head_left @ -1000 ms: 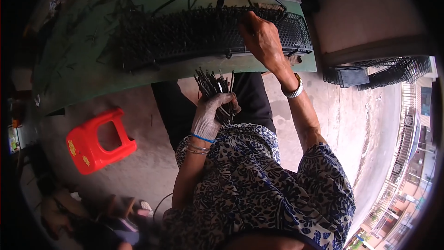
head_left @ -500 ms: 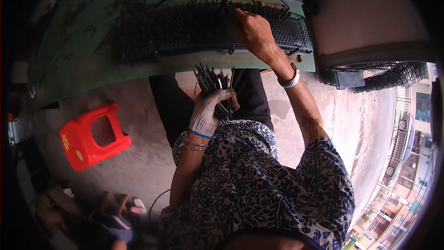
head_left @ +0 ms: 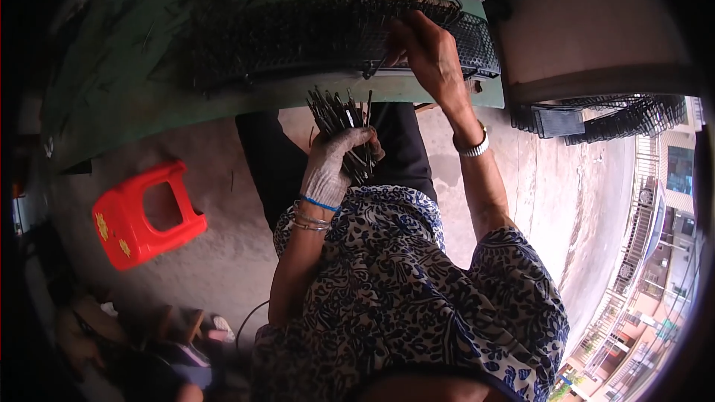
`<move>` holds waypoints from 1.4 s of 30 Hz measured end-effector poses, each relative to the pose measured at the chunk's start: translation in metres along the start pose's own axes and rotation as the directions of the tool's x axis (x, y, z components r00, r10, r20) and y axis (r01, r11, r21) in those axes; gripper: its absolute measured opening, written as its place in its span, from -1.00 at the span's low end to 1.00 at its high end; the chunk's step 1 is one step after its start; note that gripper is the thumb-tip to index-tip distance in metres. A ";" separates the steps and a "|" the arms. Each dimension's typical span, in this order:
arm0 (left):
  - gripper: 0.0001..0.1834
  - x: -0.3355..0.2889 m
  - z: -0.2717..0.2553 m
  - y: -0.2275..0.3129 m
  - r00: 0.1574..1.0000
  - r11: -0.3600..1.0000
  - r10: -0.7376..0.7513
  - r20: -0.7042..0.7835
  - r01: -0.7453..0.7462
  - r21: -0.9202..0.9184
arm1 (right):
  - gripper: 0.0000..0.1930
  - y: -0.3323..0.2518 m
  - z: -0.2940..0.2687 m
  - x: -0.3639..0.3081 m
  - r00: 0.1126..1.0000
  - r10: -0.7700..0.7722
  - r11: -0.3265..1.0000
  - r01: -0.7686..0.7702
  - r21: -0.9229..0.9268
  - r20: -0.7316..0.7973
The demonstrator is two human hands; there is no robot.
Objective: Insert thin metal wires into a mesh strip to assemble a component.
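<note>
My left hand, in a pale, stained knit glove with a blue cuff edge, is wrapped round a bundle of thin dark sticks. The sticks fan upward past the table's near edge. Above the front of a long black mesh rack, my bare right hand has its fingers bent together. Those fingertips are dark and slightly blurred, so what they pinch is hidden. Dark upright sticks stand densely in the rack's left and middle; its right end shows bare mesh.
The rack stands on a green table with loose sticks scattered at the far left. A red plastic stool is on the floor at left. More black mesh racks sit at right. At lower left, part of another person shows dimly.
My right hand has shifted slightly right and down, toward the rack's front edge. My left hand keeps hold of the bundle. The whole view has shifted a little.
</note>
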State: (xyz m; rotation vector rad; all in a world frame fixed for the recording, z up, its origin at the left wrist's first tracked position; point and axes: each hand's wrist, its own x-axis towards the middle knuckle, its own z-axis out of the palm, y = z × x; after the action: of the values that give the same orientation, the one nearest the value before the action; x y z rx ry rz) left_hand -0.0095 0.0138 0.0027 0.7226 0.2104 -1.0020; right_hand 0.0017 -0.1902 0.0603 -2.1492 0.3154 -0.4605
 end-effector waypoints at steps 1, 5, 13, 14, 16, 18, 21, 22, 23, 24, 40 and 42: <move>-0.84 0.000 0.003 0.001 1.000 1.000 -0.013 -0.018 0.014 0.017 | -0.83 0.000 0.001 -0.001 0.998 0.037 0.992 -0.031 0.123 -0.042; -0.83 0.006 0.007 0.003 1.000 0.997 -0.021 0.019 0.019 0.073 | -0.90 0.013 0.012 0.003 0.957 -0.093 0.984 0.130 0.122 -0.274; -0.82 0.012 0.001 -0.002 0.999 0.999 -0.049 0.015 0.049 0.013 | -0.93 0.034 0.043 0.018 0.946 -0.242 0.965 0.259 0.051 -0.216; -0.82 0.012 -0.001 -0.002 0.999 0.999 -0.048 0.019 0.048 -0.008 | -0.94 0.034 0.046 0.018 0.953 -0.234 0.970 0.241 0.013 -0.190; -0.83 0.014 -0.004 -0.003 0.999 0.998 -0.047 0.025 0.047 -0.029 | -0.94 0.034 0.048 0.019 0.960 -0.226 0.974 0.225 -0.024 -0.163; -0.83 0.014 -0.006 -0.002 0.998 0.998 -0.045 0.032 0.047 -0.050 | -0.97 0.033 0.048 0.021 0.925 -0.363 0.900 0.316 -0.300 -0.116; -0.85 0.014 -0.004 0.001 1.000 0.998 -0.024 0.006 0.024 -0.056 | -0.86 0.034 0.055 0.019 0.925 -0.369 0.821 0.280 -0.497 -0.090; -0.86 0.014 -0.003 0.002 1.000 0.999 -0.015 -0.008 0.015 -0.041 | -0.86 0.034 0.055 0.018 0.925 -0.369 0.821 0.279 -0.499 -0.090; -0.87 0.015 -0.003 0.001 1.000 1.000 -0.008 -0.022 0.007 -0.026 | -0.82 0.034 0.055 0.016 0.894 -0.437 0.759 0.310 -0.573 -0.096; -0.87 0.016 -0.004 0.000 1.000 1.000 -0.010 -0.020 0.010 -0.026 | -0.79 0.034 0.054 0.014 0.859 -0.503 0.689 0.333 -0.643 -0.094; -0.84 0.018 0.000 0.009 0.997 0.996 -0.049 -0.054 0.044 -0.081 | -0.90 0.008 0.016 -0.018 0.994 0.049 0.966 -0.022 0.258 -0.101; -0.85 0.018 0.001 0.008 0.996 0.997 -0.051 -0.079 0.046 -0.060 | -0.90 0.014 0.027 -0.008 0.937 -0.149 0.987 0.122 -0.103 -0.315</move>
State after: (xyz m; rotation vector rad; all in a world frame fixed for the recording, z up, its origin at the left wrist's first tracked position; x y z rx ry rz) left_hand 0.0068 0.0037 -0.0017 0.7082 0.3277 -1.0097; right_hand 0.0057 -0.1753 0.0329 -2.1814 0.3739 -0.8970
